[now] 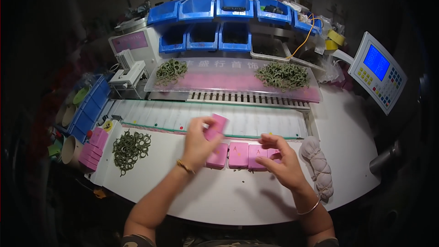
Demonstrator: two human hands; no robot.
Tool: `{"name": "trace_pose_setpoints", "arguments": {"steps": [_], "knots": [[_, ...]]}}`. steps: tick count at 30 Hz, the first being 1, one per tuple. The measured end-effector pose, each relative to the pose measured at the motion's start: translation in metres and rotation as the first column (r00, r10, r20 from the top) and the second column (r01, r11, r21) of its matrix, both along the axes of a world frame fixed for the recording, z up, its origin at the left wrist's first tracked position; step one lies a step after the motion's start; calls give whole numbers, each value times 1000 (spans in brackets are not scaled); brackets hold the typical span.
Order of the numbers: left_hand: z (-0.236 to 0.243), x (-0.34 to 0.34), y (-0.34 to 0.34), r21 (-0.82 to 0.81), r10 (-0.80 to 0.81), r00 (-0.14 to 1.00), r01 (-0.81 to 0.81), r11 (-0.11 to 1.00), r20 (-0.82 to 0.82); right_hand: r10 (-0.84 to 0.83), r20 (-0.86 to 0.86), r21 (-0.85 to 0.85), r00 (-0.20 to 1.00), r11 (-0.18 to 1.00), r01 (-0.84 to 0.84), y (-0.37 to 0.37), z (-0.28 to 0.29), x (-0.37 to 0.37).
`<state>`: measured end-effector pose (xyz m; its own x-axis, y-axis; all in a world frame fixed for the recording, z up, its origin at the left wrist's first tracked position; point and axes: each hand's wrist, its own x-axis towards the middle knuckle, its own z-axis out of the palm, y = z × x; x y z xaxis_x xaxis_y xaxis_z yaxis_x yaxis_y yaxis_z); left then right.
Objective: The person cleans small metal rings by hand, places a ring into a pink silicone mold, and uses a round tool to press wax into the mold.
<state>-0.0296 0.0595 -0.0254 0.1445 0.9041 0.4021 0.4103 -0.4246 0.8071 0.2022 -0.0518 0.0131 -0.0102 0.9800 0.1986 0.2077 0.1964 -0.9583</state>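
My left hand [199,144] grips a pink rectangular block [217,125], tilted up above the white table. Under and beside it, several more pink blocks [238,155] stand in a short row, with small marks on their tops. Over the right end of this row is my right hand [284,163], thumb and fingers apart. Its fingers partly cover the blocks there, and whether they touch them I cannot tell. Small dark crumbs lie along the row's near edge.
Green rings are heaped [131,148] at the left. Pink blocks [93,150] are stacked beyond them. A white conveyor belt [210,116] runs behind my hands, below a clear tray [219,82] with two green piles. A wrapped cloth roll [318,167] and a keypad display [378,71] are right. Blue bins [196,8] line the back.
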Motion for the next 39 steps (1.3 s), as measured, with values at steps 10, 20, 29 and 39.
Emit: {"name": "trace_pose_setpoints", "arguments": {"steps": [10,20,29,39], "knots": [[-20,-88,98,43,301,916,-301,953,-265,-68,510,-47,857,993,107,-20,-9,61],[15,10,5,201,-56,997,65,977,-50,-42,691,85,721,996,-23,-9,-21,70],[7,58,-45,-414,-358,437,899,143,825,-103,442,333,891,941,-57,-33,22,22],[18,58,-63,-315,-724,574,818,482,383,-80,257,179,963,983,34,-47,2,-1]]}}
